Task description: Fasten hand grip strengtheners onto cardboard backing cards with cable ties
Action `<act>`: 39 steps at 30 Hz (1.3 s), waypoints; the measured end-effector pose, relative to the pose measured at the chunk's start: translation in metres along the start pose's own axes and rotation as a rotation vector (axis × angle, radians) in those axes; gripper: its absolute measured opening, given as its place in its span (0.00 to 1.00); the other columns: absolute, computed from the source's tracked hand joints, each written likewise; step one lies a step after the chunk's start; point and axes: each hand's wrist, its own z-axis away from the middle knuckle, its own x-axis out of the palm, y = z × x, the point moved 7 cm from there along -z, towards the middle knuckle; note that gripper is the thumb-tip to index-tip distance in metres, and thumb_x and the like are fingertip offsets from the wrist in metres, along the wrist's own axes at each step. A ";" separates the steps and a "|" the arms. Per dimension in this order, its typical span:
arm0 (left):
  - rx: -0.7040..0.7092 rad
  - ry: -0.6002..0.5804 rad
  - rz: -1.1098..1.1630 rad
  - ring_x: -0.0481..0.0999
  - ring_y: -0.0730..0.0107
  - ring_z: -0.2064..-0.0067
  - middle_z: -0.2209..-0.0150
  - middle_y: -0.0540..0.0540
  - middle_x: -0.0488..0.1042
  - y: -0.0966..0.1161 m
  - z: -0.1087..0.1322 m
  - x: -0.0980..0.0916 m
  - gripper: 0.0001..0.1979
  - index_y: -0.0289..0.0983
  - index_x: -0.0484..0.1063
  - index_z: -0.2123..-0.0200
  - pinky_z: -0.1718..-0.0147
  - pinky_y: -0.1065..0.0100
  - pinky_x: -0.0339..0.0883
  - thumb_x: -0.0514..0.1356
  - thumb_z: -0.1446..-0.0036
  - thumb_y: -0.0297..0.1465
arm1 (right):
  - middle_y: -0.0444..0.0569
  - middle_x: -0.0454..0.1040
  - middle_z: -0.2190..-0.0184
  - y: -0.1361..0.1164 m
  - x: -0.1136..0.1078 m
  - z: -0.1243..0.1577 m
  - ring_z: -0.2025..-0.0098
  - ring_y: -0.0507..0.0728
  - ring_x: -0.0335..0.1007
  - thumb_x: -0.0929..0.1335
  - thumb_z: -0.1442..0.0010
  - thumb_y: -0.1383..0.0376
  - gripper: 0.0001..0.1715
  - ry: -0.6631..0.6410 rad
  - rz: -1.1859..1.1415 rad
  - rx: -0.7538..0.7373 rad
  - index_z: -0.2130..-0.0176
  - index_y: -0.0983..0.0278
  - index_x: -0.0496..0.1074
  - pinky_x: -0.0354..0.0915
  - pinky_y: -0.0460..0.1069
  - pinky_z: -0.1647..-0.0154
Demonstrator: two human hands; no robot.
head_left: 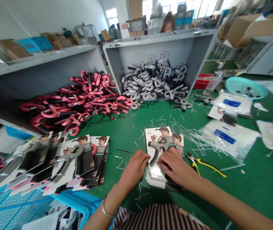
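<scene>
A grey hand grip strengthener [155, 157] lies on a printed backing card [151, 135], on top of a small stack of cards in front of me. My left hand [136, 166] is closed in a pinch at the card's left edge. My right hand [177, 166] is curled over the right handle of the strengthener, its fingertips partly hidden. Just right of that hand lie yellow-and-black cutting pliers [208, 166], jaws apart. White cable ties [194, 140] are scattered over the green table [124, 137].
Pink strengtheners [88, 92] spill from a grey bin at left, grey ones [151, 80] from another bin [151, 41] behind. Carded strengtheners [71, 159] are stacked at left above a blue crate [14, 207]. Plastic bags [232, 137], a turquoise basin [246, 86] and a white glove [272, 135] lie right.
</scene>
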 end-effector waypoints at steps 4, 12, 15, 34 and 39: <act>-0.018 -0.028 -0.054 0.74 0.64 0.57 0.61 0.45 0.71 -0.002 -0.005 0.004 0.08 0.40 0.72 0.59 0.54 0.63 0.67 0.54 0.38 0.25 | 0.46 0.74 0.62 -0.001 -0.005 -0.001 0.55 0.59 0.65 0.67 0.37 0.69 0.04 -0.023 -0.225 -0.041 0.62 0.59 0.71 0.60 0.55 0.52; -0.111 -0.089 -0.184 0.73 0.62 0.62 0.64 0.45 0.71 -0.001 -0.008 0.004 0.07 0.38 0.68 0.65 0.58 0.61 0.65 0.53 0.35 0.28 | 0.44 0.77 0.61 0.006 -0.016 -0.002 0.55 0.58 0.67 0.66 0.33 0.63 0.07 -0.071 -0.407 -0.042 0.59 0.57 0.75 0.62 0.53 0.53; -0.068 -0.035 -0.115 0.71 0.63 0.61 0.64 0.45 0.71 0.007 -0.009 0.002 0.07 0.37 0.68 0.64 0.58 0.62 0.65 0.52 0.34 0.29 | 0.46 0.76 0.63 0.013 -0.013 -0.005 0.57 0.59 0.66 0.65 0.32 0.62 0.09 0.070 -0.345 -0.018 0.62 0.59 0.75 0.61 0.55 0.53; -0.035 0.107 0.432 0.73 0.71 0.64 0.67 0.49 0.75 0.002 -0.012 0.019 0.02 0.37 0.76 0.66 0.61 0.71 0.66 0.63 0.43 0.26 | 0.49 0.72 0.69 0.013 -0.019 0.010 0.61 0.60 0.60 0.64 0.32 0.64 0.12 0.111 0.124 -0.014 0.66 0.63 0.74 0.54 0.55 0.56; -0.018 0.100 0.440 0.74 0.71 0.64 0.67 0.49 0.75 0.005 -0.012 0.018 0.02 0.37 0.76 0.66 0.61 0.72 0.66 0.63 0.43 0.26 | 0.50 0.71 0.70 0.008 -0.018 0.006 0.61 0.61 0.60 0.64 0.33 0.64 0.13 0.120 0.168 -0.046 0.67 0.64 0.74 0.54 0.55 0.57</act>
